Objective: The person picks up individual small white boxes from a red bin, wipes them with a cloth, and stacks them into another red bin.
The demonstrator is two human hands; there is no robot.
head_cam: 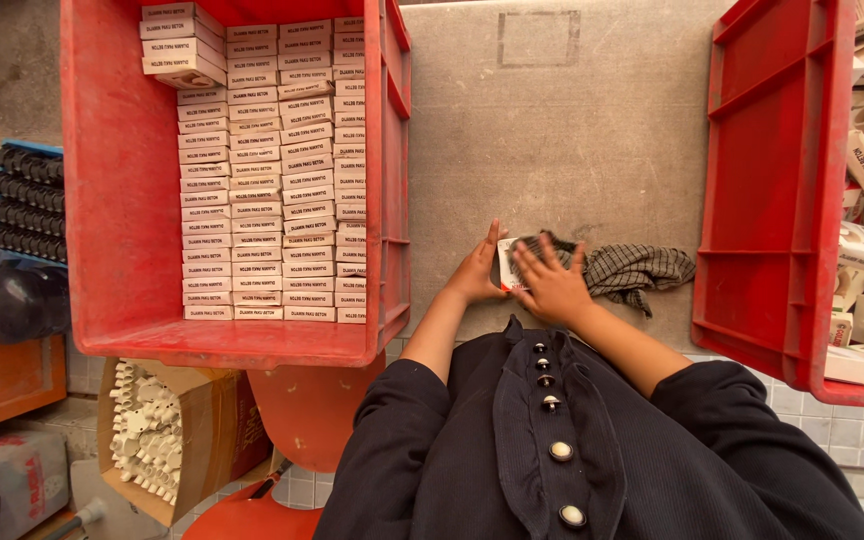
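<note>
Seen from the head camera, a person's left hand (pixel 477 268) and right hand (pixel 550 283) meet over a small white box (pixel 508 262) on the grey tabletop (pixel 552 130), left fingers closed against the box's side, right fingers spread flat on top. A checked cloth (pixel 637 268) lies just beside them (partly under the right hand). Boxes fill the red crate (pixel 117 200) at left in neat rows; another red crate (pixel 772 180) stands at right.

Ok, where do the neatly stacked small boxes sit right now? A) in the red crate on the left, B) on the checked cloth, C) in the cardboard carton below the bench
A: the rows of small boxes fill the left red crate.
</note>
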